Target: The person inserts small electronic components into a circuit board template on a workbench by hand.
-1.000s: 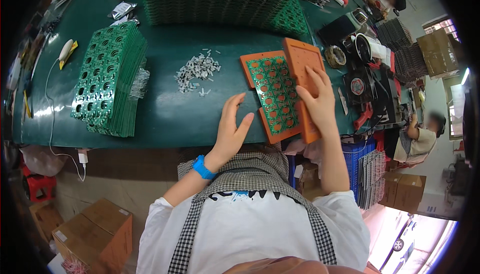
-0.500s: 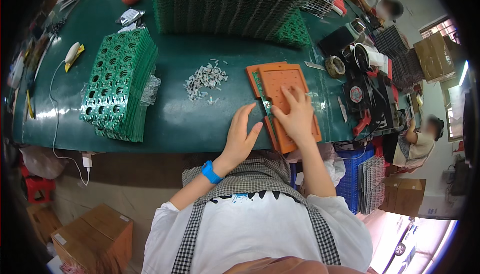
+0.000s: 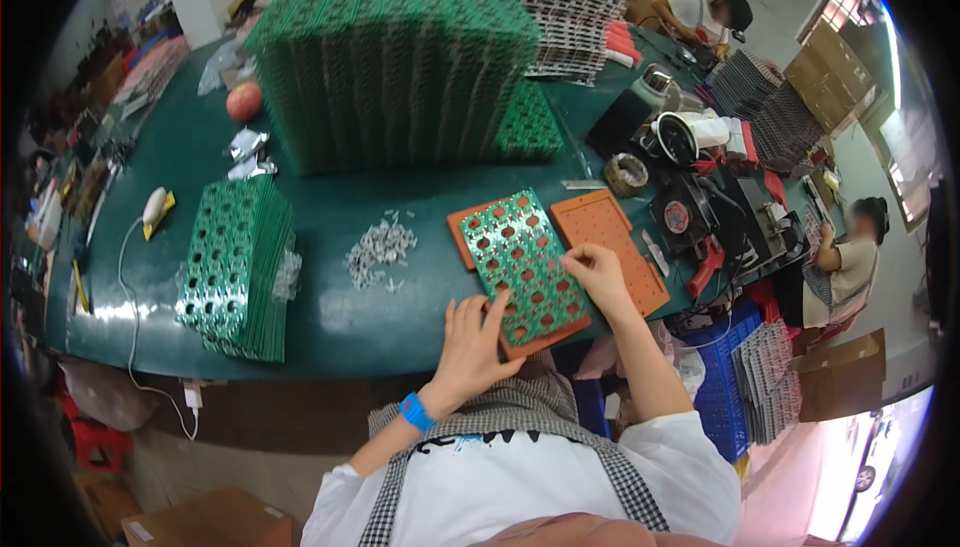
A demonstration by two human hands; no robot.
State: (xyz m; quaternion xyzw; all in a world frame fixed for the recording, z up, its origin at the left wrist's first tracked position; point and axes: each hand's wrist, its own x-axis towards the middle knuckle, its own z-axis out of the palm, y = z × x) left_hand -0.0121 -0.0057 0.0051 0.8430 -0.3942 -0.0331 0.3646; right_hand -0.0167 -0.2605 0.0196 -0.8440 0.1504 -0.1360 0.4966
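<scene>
A green circuit board with round holes lies on an orange tray near the table's front edge. My left hand rests flat, fingers spread, on the near left corner of the board and tray. My right hand has its fingers curled on the board's right edge, over the gap to a second orange plate lying beside it. A small pile of grey metal parts sits just left of the tray.
A stack of green boards lies at the left, and a tall block of stacked boards at the back. Tools and tape rolls crowd the right end. A blue crate stands below. Two other people work at the right.
Half a second ago the two orange plates were pressed together under both hands. Now they lie apart side by side, with the green board showing on the left one.
</scene>
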